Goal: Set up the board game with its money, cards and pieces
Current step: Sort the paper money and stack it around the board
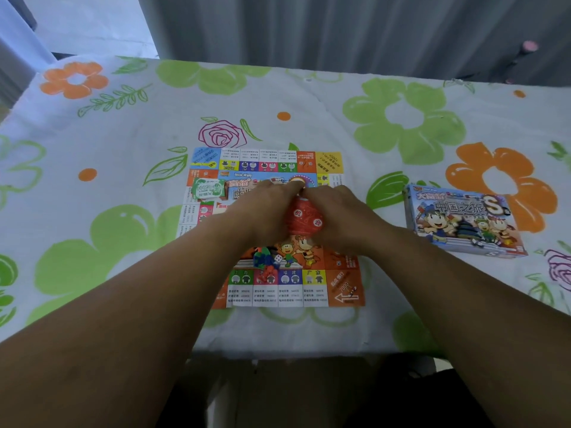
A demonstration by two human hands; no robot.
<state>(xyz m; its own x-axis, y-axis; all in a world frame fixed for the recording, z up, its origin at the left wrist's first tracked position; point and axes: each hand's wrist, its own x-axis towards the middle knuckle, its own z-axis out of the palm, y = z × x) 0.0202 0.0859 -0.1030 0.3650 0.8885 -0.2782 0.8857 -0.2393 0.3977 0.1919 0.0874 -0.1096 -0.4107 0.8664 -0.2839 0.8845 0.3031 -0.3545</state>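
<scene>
Floral tablecloth covers the work surface, with a grey curtain behind. I note the game board unfolded flat at centre, the green money stack laid on its left part, and a loose heap of pieces with a white die near its lower edge. Outstanding, in my judgement, is the red card pack. The left hand and right hand both grip it over mid-board, fingertips meeting at its top end, apparently opening it. Pieces are not yet sorted. The game box lies well apart, to the right.
</scene>
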